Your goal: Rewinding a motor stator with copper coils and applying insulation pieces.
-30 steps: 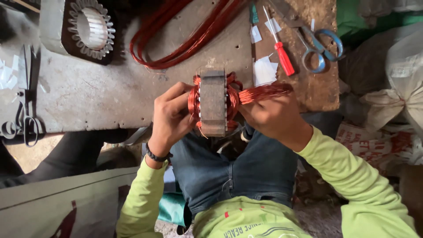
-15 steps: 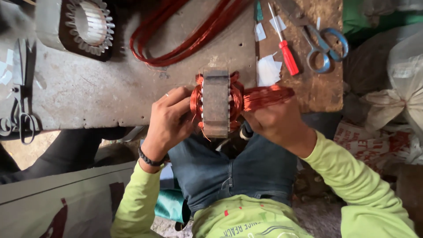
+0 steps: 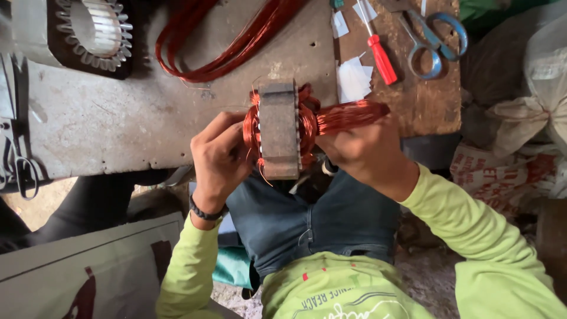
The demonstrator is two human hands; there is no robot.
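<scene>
- We held a grey laminated stator core [image 3: 279, 133] at the near edge of the table [image 3: 118, 124], above our lap; this core serves as the landmark for every position below.
- Our left hand [image 3: 220, 156] lay against the left face of the core, fingers curled closed around its rim and the copper windings [image 3: 253, 127] that bulged out on that side.
- Our right hand [image 3: 360, 147] sat just right of the core, closed on a copper wire bundle [image 3: 351, 115] that ran out rightward from the windings on the core's right face.
- A black band [image 3: 205, 212] circled our left wrist, below and left of the core; both arms wore yellow-green sleeves.
- A loose hank of red copper wire [image 3: 224, 47] lay on the table above and left of the core, apart from it.
- A second stator with a toothed bore [image 3: 97, 29] stood far to the upper left of the core.
- A red-handled screwdriver [image 3: 381, 56] lay above and right of the core, beside white paper slips [image 3: 353, 80].
- Blue-handled scissors [image 3: 434, 38] lay farther right of the screwdriver, on a wooden board [image 3: 425, 100].
- Dark scissors [image 3: 20, 171] rested at the table's left edge, well away from the core.
</scene>
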